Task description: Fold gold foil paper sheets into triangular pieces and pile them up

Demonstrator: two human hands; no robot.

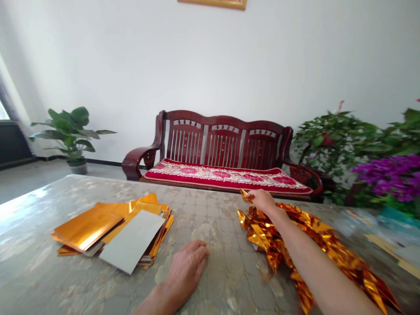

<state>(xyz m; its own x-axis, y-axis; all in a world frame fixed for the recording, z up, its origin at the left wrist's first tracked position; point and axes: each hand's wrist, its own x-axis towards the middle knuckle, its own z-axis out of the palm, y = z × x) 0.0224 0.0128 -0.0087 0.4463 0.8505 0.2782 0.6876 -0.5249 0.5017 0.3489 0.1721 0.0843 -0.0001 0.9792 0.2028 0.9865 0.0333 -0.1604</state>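
Note:
My left hand rests on the table, its fingers loosely curled together, with nothing seen in them. To its left lies a stack of gold foil paper sheets, with one sheet turned grey side up on top. My right hand reaches over to the right and pinches a folded gold foil paper piece at the far edge of a pile. That pile of folded gold foil pieces spreads under and beside my right forearm, which covers part of it.
The table has a patterned, glossy cover. Clear plastic wrapping and tan strips lie at its right. Beyond stands a dark red wooden bench with a red cushion. A potted plant and purple flowers flank it.

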